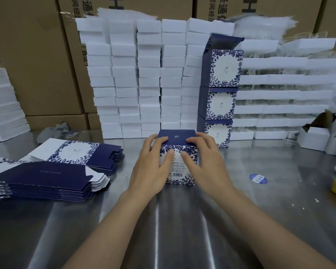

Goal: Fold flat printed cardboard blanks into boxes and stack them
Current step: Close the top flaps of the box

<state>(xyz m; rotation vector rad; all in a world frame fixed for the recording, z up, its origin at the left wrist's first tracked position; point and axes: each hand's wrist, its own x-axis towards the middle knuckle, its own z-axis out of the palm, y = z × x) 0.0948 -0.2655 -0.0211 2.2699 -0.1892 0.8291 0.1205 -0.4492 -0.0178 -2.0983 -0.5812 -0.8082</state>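
1. A person's bare forearms reach away from the camera across a shiny steel table (241, 200) streaked with reflections.
2. A folded box (179, 171), navy on top with blue-and-white floral sides, stands upright on the table at centre.
3. The left hand (149, 162) and right hand (206, 162) both grip the box: fingers lie over its navy top and thumbs press its near face.
4. On the near left lie flat blanks (47, 179) in a fanned pile, with a second pile (81, 152) just beyond.
5. Just beyond the box on its right, finished boxes (219, 94) stand stacked three high; the top one's lid is open.
6. Behind them, columns of plain white boxes (136, 78) form a wall along the far side.
7. Large brown cartons (37, 55) with printed characters fill the background.
8. A small blue sticker (258, 178) lies on the table to the right.
9. A crumpled grey cloth (52, 131) sits at far left.
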